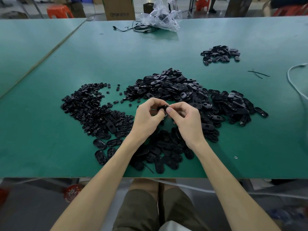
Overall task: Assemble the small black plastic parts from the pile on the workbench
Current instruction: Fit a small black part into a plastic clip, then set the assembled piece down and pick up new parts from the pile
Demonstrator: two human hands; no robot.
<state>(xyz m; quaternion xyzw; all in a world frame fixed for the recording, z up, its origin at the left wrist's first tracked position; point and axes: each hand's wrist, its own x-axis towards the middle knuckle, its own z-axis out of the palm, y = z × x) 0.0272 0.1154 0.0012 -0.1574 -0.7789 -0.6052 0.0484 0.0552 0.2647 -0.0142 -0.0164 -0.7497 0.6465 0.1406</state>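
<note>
Above green workbench (pixel 50 147), both hands (pixel 148 119) pinch black part (pixel 162 108).

I find one piece of print: on the cardboard box (pixel 118 7) standing behind the far edge of the green workbench (pixel 50 80), a short dark line of characters sits low on its front face. It appears upside down or mirrored from my viewpoint, and I cannot read it with confidence. I can read no other text, label or number anywhere.
</note>
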